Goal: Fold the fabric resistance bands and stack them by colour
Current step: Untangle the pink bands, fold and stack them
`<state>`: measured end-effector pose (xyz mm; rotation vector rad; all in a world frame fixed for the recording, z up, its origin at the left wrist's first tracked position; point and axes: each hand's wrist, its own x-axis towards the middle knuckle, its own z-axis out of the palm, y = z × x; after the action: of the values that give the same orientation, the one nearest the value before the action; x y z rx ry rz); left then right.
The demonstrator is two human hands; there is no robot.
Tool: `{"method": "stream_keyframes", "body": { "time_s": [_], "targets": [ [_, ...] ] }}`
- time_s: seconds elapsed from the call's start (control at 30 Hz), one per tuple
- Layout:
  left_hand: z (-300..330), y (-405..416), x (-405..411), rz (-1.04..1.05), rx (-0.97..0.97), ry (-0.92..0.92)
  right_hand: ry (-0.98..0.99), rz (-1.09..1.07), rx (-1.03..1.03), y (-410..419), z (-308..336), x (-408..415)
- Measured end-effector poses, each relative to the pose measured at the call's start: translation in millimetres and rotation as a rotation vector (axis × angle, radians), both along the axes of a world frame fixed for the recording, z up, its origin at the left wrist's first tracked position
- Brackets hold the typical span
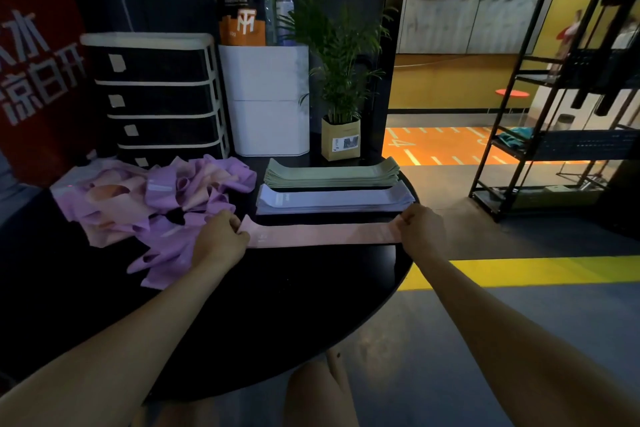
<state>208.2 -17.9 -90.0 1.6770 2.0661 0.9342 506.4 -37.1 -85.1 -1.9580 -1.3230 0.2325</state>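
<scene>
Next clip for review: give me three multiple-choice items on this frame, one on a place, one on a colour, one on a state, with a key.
1. Where does the green stack lie?
A. beyond the lilac-white stack
B. on the drawer unit
C. on the floor

2. What colour is the band held by both hands?
A. green
B. pink
C. black

3. How is that band now?
A. crumpled in the heap
B. rolled up
C. stretched flat between the left hand and right hand

Key: 1 A, it sits farther back on the table, near the potted plant. 2 B, it shows pale pink. 3 C, each hand pinches one end, beside the loose purple and pink heap.
</scene>
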Motion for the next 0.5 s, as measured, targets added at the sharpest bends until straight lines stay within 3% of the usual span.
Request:
{"method": "stream_keyframes", "body": {
  "time_s": [0.5],
  "targets": [
    [-14, -13, 2, 0.015, 0.133, -0.092, -0.072, -0.078, 0.111, 6, -11, -4]
  ]
}}
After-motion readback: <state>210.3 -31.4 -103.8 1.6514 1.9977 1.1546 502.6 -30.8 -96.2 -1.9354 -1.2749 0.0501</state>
